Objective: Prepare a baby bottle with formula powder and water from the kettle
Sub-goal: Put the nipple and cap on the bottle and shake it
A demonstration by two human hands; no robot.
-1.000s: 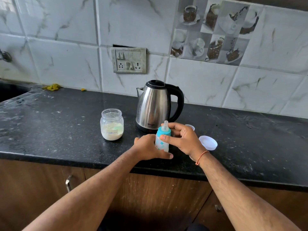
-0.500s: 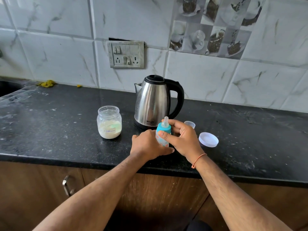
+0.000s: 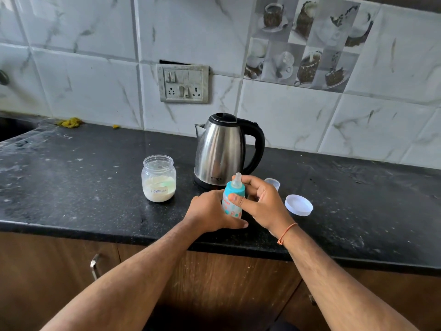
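A small baby bottle [image 3: 232,206] with a teal collar and clear teat stands upright on the black counter [image 3: 71,187], just in front of the steel kettle [image 3: 222,149]. My left hand [image 3: 210,213] wraps the bottle's body from the left. My right hand [image 3: 260,204] grips the teal collar, thumb in front and fingers behind. An open glass jar [image 3: 159,179] labelled formula, part full of pale powder, sits to the left of the kettle.
A white jar lid [image 3: 298,205] lies to the right of my right hand, and a small clear cap [image 3: 272,183] stands behind it. A wall socket panel [image 3: 183,83] is above the kettle. A cupboard handle [image 3: 94,266] is below the counter edge.
Both hands stay on the bottle in the same place; my right fingers have shifted slightly around the collar. The camera has moved a little.
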